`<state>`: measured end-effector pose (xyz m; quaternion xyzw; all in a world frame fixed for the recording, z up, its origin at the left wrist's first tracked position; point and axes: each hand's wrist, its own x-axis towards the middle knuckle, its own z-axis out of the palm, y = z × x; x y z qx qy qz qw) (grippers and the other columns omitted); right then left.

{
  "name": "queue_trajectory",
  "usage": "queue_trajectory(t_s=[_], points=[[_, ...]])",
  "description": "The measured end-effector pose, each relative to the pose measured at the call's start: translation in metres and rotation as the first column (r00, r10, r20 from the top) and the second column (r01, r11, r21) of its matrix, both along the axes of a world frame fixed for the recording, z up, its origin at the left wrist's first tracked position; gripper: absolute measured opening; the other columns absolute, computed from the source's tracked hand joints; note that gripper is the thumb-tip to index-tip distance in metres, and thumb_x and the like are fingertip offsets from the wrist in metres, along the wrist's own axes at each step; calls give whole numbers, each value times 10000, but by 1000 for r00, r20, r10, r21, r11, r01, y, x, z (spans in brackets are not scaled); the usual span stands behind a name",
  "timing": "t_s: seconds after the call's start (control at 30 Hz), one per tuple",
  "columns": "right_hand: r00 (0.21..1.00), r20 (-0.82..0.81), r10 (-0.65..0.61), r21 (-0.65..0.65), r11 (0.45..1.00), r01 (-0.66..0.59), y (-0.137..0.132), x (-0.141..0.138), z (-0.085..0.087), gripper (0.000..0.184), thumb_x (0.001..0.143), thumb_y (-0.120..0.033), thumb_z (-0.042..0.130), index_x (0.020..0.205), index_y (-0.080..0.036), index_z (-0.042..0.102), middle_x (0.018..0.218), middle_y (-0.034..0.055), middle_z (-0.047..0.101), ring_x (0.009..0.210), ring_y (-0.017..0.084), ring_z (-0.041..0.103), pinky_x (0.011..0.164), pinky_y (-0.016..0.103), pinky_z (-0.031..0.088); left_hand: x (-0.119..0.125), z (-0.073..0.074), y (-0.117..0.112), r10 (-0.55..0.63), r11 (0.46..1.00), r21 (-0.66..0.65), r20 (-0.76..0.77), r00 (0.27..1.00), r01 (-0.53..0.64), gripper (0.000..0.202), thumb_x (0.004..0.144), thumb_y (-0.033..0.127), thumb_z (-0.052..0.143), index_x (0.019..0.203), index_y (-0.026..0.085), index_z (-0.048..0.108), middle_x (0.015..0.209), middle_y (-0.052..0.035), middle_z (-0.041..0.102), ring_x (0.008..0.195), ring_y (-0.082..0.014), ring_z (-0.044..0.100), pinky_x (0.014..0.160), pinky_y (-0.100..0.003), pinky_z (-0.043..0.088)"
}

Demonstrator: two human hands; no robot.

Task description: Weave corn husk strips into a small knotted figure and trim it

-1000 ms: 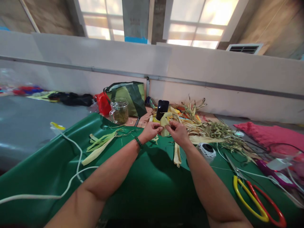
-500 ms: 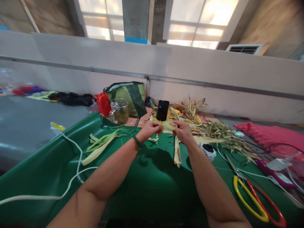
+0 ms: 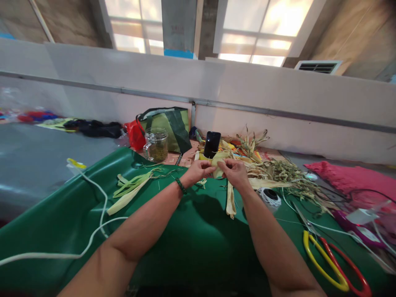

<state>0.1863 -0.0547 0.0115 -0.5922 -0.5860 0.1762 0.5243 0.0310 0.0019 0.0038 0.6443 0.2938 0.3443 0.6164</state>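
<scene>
Green sheeting (image 3: pixel 198 239) covered much of the counter (image 3: pixel 189 152), below a pale partition (image 3: pixel 272 86). Left grip (image 3: pixel 201 171) and right grip (image 3: pixel 233 171) both pinched a pale corn husk (image 3: pixel 220 156), held just in front of the smartphone (image 3: pixel 212 143). Nearer than the phone, a loose husk strip (image 3: pixel 230 203) lay on the sheeting. Right of the phone were dried stalks (image 3: pixel 280 173), a spool of white twine (image 3: pixel 270 198) and, farthest right, yellow-and-red-handled scissors (image 3: pixel 314 242). Left of the phone stood a glass mug (image 3: pixel 158 142) before a green tote bag (image 3: pixel 177 130).
</scene>
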Motion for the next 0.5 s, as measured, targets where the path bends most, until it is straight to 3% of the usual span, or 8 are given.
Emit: queue_trajectory(t_s=[0.07, 0.27, 0.5], points=[[998, 63, -4, 15, 1000, 3, 2, -3, -3, 386, 715, -523, 600, 507, -204, 538, 413, -13, 507, 389, 125, 475, 404, 239, 339, 2, -3, 2, -9, 1000, -12, 27, 1000, 9, 395, 554, 432, 813, 589, 115, 580, 525, 30, 575, 504, -70, 528, 545, -194, 462], [995, 95, 39, 49, 998, -43, 2, 11, 0, 341, 703, -521, 589, 636, -193, 652, 570, 19, 584, 510, 157, 525, 452, 260, 420, -1, -1, 7, 84, 994, 67, -7, 996, -83, 145, 669, 210, 701, 593, 106, 636, 519, 6, 610, 481, -80, 550, 539, -195, 479], [995, 27, 100, -12, 995, -99, 4, 7, -5, 406, 677, -588, 617, 669, -183, 654, 628, 22, 589, 520, 151, 515, 466, 272, 424, 0, 0, 6, 46, 996, 78, -50, 998, -42, 181, 692, 196, 665, 543, 109, 612, 493, 2, 600, 461, -81, 545, 522, -191, 472]])
